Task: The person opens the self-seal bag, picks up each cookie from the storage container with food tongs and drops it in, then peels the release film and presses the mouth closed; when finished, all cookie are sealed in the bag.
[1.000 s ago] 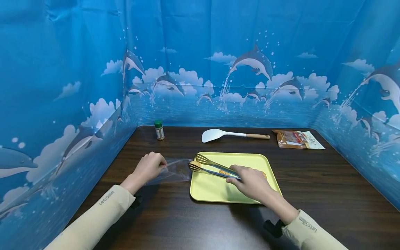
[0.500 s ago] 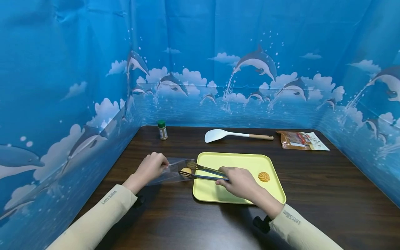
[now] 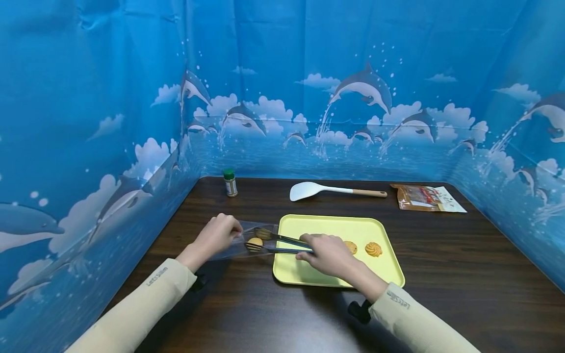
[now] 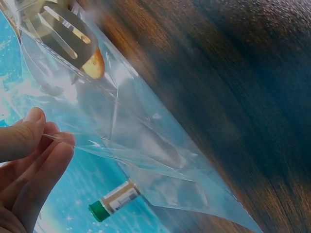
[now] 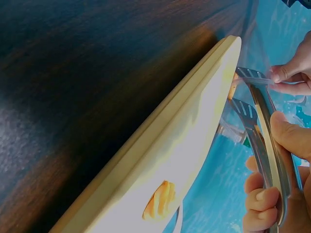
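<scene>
My left hand (image 3: 218, 235) pinches the edge of a clear plastic bag (image 4: 146, 145) between thumb and fingertips. In the head view the bag lies left of a yellow tray (image 3: 300, 275). With my right hand (image 3: 328, 255) I grip metal tongs (image 3: 287, 250), their slotted tips reaching left past the tray's rim. A round cookie (image 4: 95, 67) sits between those tips, inside the bag's mouth in the left wrist view. On the tray's right half lie a swirled cookie (image 3: 373, 249) and another cookie (image 3: 351, 246), partly hidden by my right hand.
Behind the tray lies a white spatula (image 3: 304, 190) with a wooden handle. A green-capped spice jar (image 3: 230, 184) stands at the back left, and a brown snack packet (image 3: 423, 198) lies at the back right. A dolphin-print curtain (image 3: 282, 88) surrounds the dark table (image 3: 247, 314).
My right hand has moved left, carrying the cookie in the tongs from the tray's left edge into the bag. Cookies on the tray have come into view. My left hand stays about where it was.
</scene>
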Demonstrator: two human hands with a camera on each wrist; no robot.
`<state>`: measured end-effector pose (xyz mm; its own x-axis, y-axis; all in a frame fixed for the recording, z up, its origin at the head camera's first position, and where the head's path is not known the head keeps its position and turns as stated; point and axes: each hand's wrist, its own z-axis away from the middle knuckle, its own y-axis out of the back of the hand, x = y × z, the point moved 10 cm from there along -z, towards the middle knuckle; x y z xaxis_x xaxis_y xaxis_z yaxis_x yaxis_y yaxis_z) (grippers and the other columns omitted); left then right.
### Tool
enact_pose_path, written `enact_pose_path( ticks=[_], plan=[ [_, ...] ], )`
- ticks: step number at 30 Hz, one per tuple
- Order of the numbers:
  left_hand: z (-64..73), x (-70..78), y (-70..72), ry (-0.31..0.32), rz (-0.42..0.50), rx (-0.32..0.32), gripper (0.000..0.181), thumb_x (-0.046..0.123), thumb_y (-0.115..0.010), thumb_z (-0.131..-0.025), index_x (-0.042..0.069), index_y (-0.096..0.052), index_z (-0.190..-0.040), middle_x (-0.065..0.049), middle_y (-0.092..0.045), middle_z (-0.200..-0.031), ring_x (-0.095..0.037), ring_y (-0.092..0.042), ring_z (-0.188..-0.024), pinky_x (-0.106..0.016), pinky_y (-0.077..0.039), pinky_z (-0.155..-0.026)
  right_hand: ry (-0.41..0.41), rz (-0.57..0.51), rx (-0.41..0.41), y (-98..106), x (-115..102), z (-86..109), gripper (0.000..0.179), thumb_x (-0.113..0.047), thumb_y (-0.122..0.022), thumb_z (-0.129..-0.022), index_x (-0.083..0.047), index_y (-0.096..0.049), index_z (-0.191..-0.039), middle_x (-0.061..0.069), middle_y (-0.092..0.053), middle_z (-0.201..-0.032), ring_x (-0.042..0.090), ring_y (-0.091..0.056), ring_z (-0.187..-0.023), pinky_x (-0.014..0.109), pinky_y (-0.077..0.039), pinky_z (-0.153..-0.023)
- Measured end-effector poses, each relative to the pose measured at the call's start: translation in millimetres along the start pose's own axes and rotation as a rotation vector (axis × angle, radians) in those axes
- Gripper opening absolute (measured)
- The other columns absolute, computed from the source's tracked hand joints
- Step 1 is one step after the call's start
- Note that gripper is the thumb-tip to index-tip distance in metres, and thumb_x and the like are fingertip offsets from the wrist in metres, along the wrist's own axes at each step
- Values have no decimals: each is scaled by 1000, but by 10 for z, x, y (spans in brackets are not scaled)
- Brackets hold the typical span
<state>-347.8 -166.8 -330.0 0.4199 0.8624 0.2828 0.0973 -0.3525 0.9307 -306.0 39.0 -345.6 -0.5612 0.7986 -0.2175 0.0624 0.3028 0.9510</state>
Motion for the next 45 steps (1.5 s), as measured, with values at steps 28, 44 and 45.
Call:
enact_pose_path(
  ticks=[28, 44, 45],
  plan=[
    [-9, 2, -49, 26, 0, -11, 10, 0, -69, -88, 0, -78, -92, -11, -75, -88, -20, -70, -74, -36, -59, -67, 46, 15, -42, -248, -301, -338, 39, -44, -68, -90, -13, -67, -113, 1, -72, -95, 17, -67, -82, 36, -51, -62],
    [-25, -13, 15, 14, -50, 23, 8, 2, -72, -86, 2, -78, -92, -11, -75, -89, -23, -71, -76, -41, -59, -70, -76, -107, 12, 87, 140, 116, 45, -39, -73, -87, -8, -66, -120, 7, -73, -107, 22, -69, -89, 38, -52, -66],
    [-28, -11, 16, 14, -51, 23, 8, 2, -72, -86, 2, -78, -92, -11, -75, -90, -23, -71, -76, -41, -59, -70, -84, -110, 18, 112, 170, 148, 45, -38, -73, -87, -8, -67, -120, 7, -73, -106, 21, -69, -87, 37, -52, -65]
  ],
)
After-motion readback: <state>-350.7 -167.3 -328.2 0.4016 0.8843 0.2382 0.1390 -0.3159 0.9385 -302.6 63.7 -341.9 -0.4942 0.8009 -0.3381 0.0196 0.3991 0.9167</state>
